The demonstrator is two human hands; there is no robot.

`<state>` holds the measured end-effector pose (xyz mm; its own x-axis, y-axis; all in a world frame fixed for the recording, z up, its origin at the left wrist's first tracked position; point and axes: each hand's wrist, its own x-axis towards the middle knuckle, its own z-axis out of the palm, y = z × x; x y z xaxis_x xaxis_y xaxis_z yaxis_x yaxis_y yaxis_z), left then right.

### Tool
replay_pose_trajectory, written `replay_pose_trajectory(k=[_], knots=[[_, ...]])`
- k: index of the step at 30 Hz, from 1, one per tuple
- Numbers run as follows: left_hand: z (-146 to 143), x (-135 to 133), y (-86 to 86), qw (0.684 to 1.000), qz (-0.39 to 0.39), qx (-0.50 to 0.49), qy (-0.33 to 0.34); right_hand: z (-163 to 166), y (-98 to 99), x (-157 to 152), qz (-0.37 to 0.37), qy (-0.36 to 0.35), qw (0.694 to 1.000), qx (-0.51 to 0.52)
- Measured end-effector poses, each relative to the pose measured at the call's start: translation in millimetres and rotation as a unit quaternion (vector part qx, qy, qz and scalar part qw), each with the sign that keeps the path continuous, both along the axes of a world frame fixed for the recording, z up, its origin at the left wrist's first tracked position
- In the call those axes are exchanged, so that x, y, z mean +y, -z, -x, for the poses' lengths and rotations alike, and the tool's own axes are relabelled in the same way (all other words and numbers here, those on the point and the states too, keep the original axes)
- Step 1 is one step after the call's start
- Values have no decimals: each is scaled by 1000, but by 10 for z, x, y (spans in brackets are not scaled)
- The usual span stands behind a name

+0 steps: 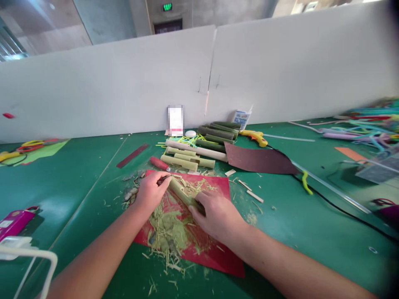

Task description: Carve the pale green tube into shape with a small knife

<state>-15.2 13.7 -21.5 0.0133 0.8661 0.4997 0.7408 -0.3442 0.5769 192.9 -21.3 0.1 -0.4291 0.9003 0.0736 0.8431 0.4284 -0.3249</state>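
My right hand [216,214] is closed around the near end of a pale green bamboo tube [181,192], which slants away to the left and has a notch cut in its side. At the tube's far end, my left hand [152,189] is closed in a pinch, and a small dark piece [162,179] shows between its fingers; its kind is hard to make out. Beneath both hands lies a red sheet [220,253], strewn with bamboo shavings and greenish dust [170,226]. A red-handled tool [159,163] lies just beyond my left hand, its tip partly hidden.
Several bamboo tubes [179,162] lie behind the sheet, beside a brown sandpaper sheet [258,158] and a yellow glue gun [255,136] with its black cord. A dark strip [132,155] lies left. A white partition [124,91] borders the green table [102,178].
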Motion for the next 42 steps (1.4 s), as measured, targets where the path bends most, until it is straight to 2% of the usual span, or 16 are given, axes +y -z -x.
replay_pose_trajectory(k=[6,10,12,16,19,23,28,32,36,40,42], knots=[[12,16,40,999,-2,39,15,10,20,19,-4,-7,1000,5],[-47,-35,30,993,6,52,105,3,26,15,-3,-8,1000,13],[-63,-45,26,990,1,61,124,0,19,8,1,-5,1000,13],[-45,-36,30,993,-24,69,91,4,-4,2,11,1,1000,14],[-23,-37,40,990,-1,69,121,5,-5,8,21,1,1000,13],[-2,-22,40,995,-19,72,72,1,22,15,23,-4,999,23],[0,-23,42,991,0,64,120,5,55,15,19,-3,999,26],[25,-16,58,996,-18,59,63,5,53,17,18,-1,1000,23],[-2,-39,50,990,9,60,128,5,42,25,20,-1,1000,22],[5,-22,33,995,-21,72,69,9,38,27,17,-2,1000,26],[14,-22,32,994,-13,73,83,9,36,24,20,-2,1000,24]])
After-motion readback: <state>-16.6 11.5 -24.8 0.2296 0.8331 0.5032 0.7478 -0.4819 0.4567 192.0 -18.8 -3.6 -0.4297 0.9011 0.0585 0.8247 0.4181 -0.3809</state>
